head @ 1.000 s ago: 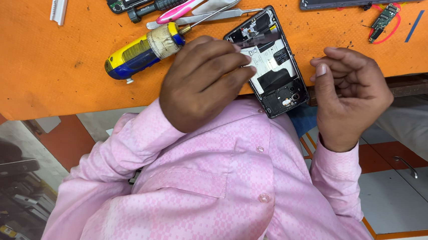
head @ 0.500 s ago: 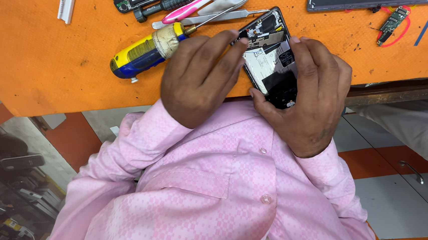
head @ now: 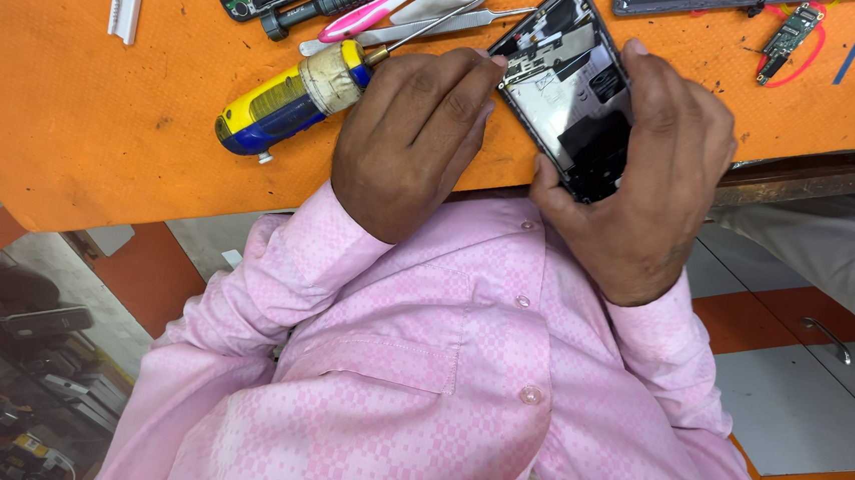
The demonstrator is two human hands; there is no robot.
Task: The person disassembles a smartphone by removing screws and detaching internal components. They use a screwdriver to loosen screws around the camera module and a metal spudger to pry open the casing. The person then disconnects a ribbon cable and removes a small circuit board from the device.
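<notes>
The orange work mat (head: pixel 105 117) fills the upper part of the view and serves as the landmark for everything else. Below its near edge is the person's pink checked shirt (head: pixel 418 370), both sleeves reaching up onto the mat.

At the mat's near edge, right of its middle, the right hand (head: pixel 653 176) grips an opened smartphone (head: pixel 568 99) with its back cover off, the dark inner parts and a pale shield plate showing. The fingers curl round the phone's right side and the thumb presses its lower left edge, so the phone stands tilted off the mat rather than flat on it.

Just left of the phone, over the mat's near middle, the left hand (head: pixel 415 134) lies knuckles up with the fingers bent, the fingertips touching the phone's upper left edge. Whether they pinch anything small there cannot be told.

Left of that hand, on the mat, lies a screwdriver with a yellow and blue handle (head: pixel 281 105), its thin shaft pointing toward the mat's far edge. Beyond it, near the far edge, lie metal tweezers (head: pixel 432 25) and a pink-handled tool (head: pixel 368 12). At the mat's far right corner sits a small green circuit board (head: pixel 791 30).
</notes>
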